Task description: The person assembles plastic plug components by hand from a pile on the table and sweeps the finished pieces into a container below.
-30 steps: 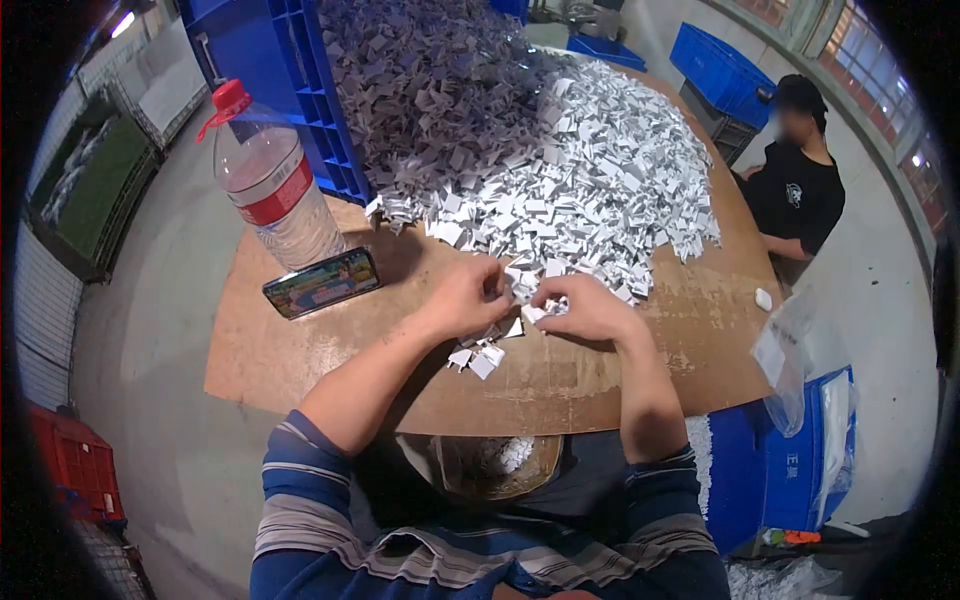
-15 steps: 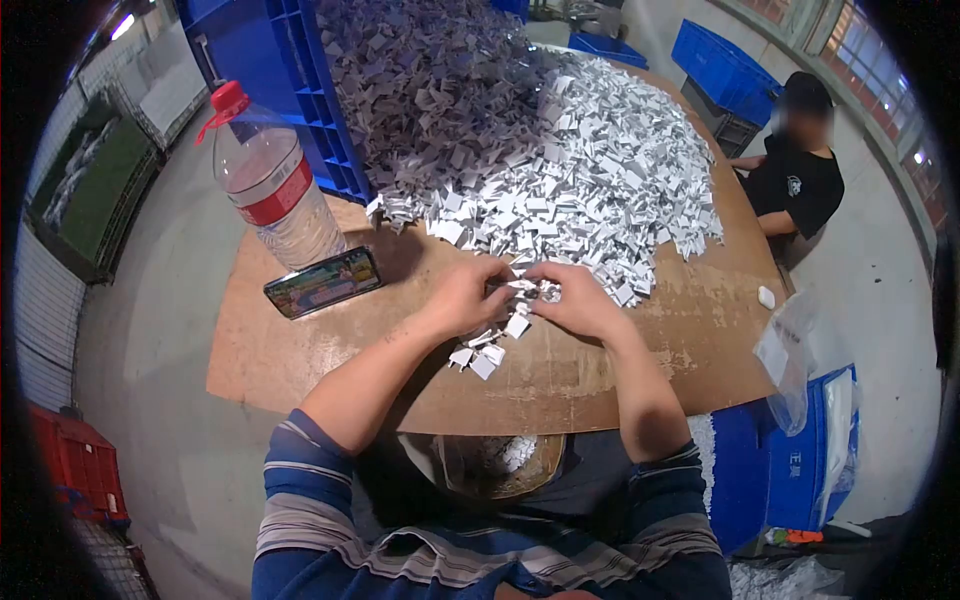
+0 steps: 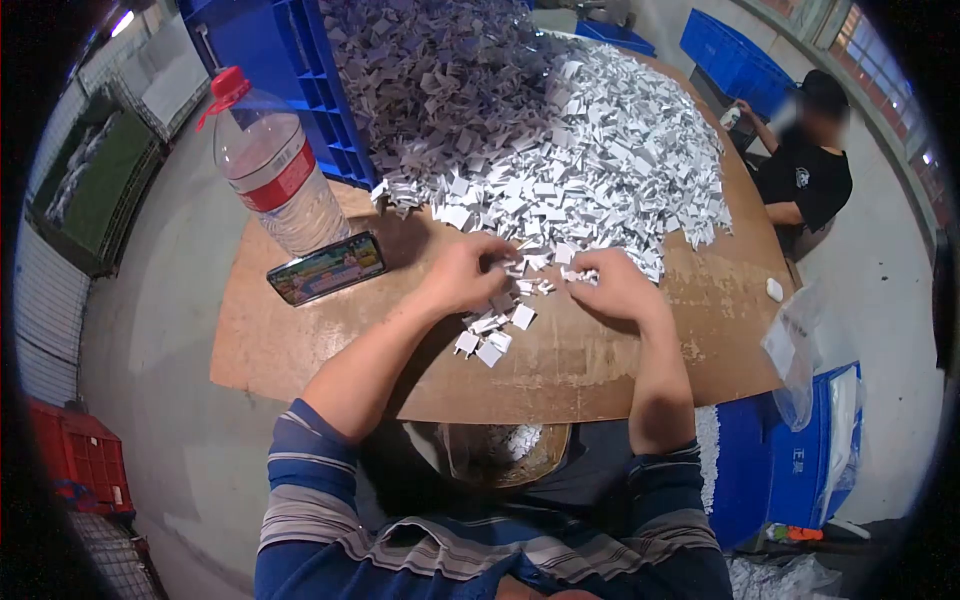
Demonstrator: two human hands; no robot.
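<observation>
A big heap of small flat white plastic pieces (image 3: pixel 590 150) covers the far part of the brown table. My left hand (image 3: pixel 465 275) is at the heap's near edge, fingers curled and closed on small white pieces at the fingertips. To its right, my right hand (image 3: pixel 622 288) pinches a few white pieces between thumb and fingers. Several loose pieces (image 3: pixel 530 287) lie between the hands. A small group of white pieces (image 3: pixel 488 345) rests nearer to me, just below my left hand. How many pieces each hand holds is hidden.
A phone (image 3: pixel 327 268) leans against a large water bottle (image 3: pixel 272 175) at left. A blue crate (image 3: pixel 285 80) lies tipped behind them. Below the table edge (image 3: pixel 560 408) is a container (image 3: pixel 475 455) with white pieces. Blue bins (image 3: pixel 815 450) and a seated person (image 3: pixel 805 165) are at right.
My hands have moved apart, the right one to the right with pieces in its fingers. Loose pieces show between them now. The other person has raised a hand holding a white object.
</observation>
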